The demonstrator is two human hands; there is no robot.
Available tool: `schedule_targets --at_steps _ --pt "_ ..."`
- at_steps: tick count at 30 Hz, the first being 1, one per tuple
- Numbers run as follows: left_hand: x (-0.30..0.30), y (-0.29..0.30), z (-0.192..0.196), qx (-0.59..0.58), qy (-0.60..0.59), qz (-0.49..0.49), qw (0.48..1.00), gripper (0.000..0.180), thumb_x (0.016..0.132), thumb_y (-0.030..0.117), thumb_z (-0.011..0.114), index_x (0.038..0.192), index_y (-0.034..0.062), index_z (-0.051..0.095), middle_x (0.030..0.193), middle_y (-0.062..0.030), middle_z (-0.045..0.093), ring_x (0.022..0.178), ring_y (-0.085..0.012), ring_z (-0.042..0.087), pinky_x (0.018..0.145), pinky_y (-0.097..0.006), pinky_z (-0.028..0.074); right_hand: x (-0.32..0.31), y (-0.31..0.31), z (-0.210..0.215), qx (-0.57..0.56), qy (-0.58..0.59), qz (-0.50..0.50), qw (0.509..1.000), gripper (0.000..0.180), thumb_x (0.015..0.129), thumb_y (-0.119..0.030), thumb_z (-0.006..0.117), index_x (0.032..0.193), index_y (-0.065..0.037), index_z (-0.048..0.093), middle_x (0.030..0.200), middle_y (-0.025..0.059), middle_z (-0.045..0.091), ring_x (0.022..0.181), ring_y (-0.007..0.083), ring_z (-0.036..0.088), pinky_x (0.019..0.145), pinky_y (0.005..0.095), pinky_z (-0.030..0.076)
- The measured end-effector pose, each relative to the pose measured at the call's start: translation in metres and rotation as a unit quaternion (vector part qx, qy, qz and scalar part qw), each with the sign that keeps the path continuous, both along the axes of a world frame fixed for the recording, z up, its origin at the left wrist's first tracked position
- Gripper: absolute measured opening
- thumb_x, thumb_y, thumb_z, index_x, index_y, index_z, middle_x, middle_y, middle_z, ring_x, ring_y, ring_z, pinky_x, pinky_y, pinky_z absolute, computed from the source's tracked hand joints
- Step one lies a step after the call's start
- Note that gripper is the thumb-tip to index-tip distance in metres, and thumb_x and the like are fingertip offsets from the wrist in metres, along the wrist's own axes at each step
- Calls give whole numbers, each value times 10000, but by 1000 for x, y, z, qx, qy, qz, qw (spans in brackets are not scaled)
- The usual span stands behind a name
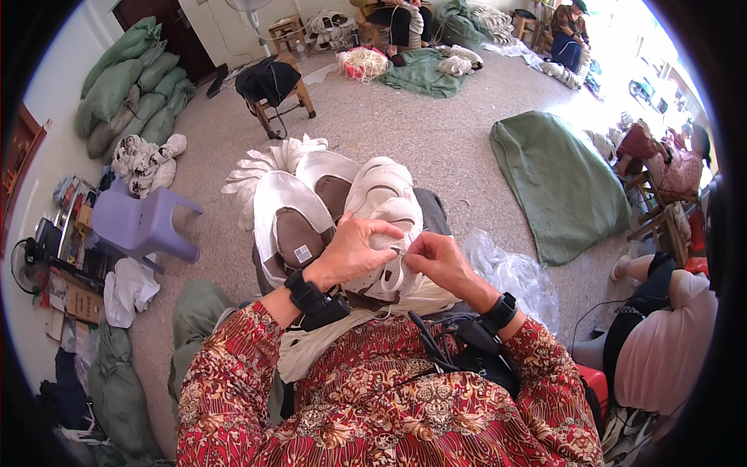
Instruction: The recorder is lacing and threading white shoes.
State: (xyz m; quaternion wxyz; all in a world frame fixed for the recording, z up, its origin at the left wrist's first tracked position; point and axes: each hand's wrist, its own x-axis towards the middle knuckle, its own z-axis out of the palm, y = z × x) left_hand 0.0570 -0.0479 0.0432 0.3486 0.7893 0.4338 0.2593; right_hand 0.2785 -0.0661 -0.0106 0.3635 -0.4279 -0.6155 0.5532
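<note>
On my lap lies a white shoe upper (387, 185), with its opening and eyelets toward me. My left hand (352, 251) grips it from the left, thumb and forefinger curved over the eyelet area. Just to the right, my right hand (442, 261) is closed in a pinch on a thin white shoelace (401, 282) at the eyelets. Left of my hands lie more white uppers (268, 202) with brown linings, and a fanned row of white uppers (253, 175) sits behind them. A bundle of loose white laces (315, 346) lies across my lap, partly under the uppers.
A purple plastic stool (140, 222) stands at left, near stacked green sacks (128, 86). Ahead is a wooden stool (284, 101) with black cloth. At right are clear plastic (510, 276), a green sack (556, 183) and a seated person (661, 342). Other people sit farther off.
</note>
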Motion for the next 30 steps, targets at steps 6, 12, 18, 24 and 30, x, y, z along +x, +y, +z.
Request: schedule_targets --at_steps 6,12,18,24,30 --pt "0 3 -4 -36 -33 0 999 275 786 87 752 1053 17 756 1037 -109 749 985 -148 670 913 -291 514 0 1 -2 -6 14 9 1000 135 882 -93 704 891 34 660 783 17 659 728 71 588 639 259 497" --pt "5 1 0 -40 -73 28 996 260 736 152 749 968 37 773 924 -162 757 880 -226 725 914 -319 522 -2 -2 4 -12 22 4 1000 148 886 -102 706 891 41 666 787 8 654 736 60 575 634 259 489" --pt "-4 4 8 -81 -62 -7 995 223 843 94 752 1051 12 749 1037 -74 738 969 -115 654 899 -270 507 -12 2 30 150 -106 -3 983 134 863 -108 705 886 22 683 781 98 676 672 159 607 643 318 498" --pt "-7 7 15 -152 -94 17 984 198 937 69 659 1103 -3 740 1039 -45 727 958 -85 641 887 -244 506 -15 1 34 237 -119 5 964 109 855 -87 680 912 5 688 802 123 676 694 205 631 667 340 507" --pt "-15 19 6 -154 -146 37 977 220 970 21 580 1120 -2 739 1041 -39 731 973 -93 638 900 -257 508 -32 11 35 164 -108 -22 980 114 847 -37 683 950 9 673 835 60 695 760 114 624 703 280 503"
